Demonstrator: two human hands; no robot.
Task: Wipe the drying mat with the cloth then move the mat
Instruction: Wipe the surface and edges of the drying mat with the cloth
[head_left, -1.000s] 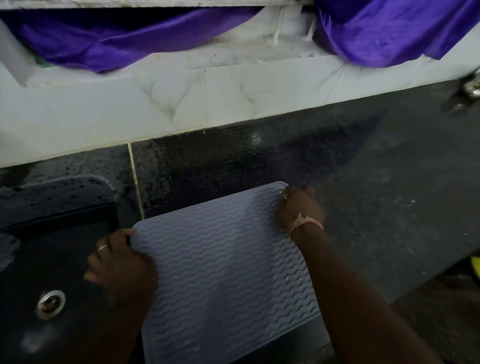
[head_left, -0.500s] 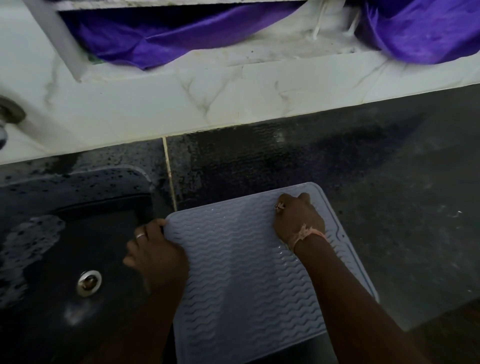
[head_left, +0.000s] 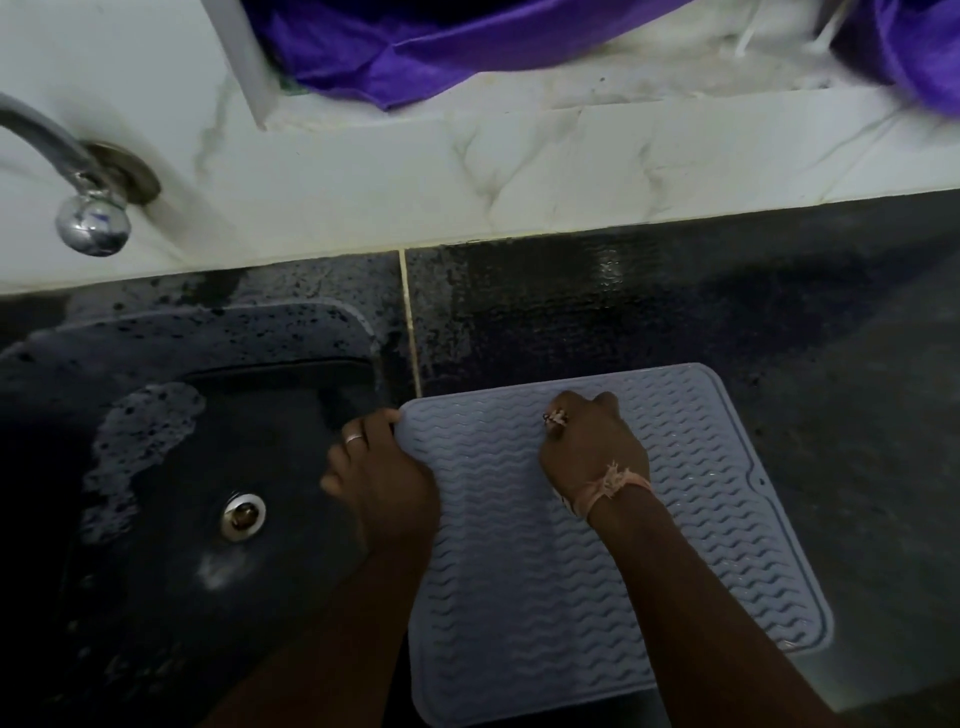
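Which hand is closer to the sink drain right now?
Left. The left hand grips the mat's left edge over the sink, just right of the drain. The right hand is farther right, fingers curled, on the mat.

Drying mat (head_left: 545, 561): pale lavender-grey, covered in raised wavy ridges running left to right, with a plain smooth border. Tabletop (head_left: 779, 312): black with fine grey speckle, a thin cream seam to the left of the mat. Sink (head_left: 156, 519): black, with pale mottled patches on its left wall (cause not determinable); drain ring (head_left: 244, 515) silver. Far wall (head_left: 467, 171): white with faint grey marble veining. Cloth (head_left: 415, 47) on the far ledge: vivid purple, glossy. Tap (head_left: 78, 192): chrome. Right hand (head_left: 592, 449): pale peach thread at the wrist. Left hand (head_left: 382, 478): one silver ring.
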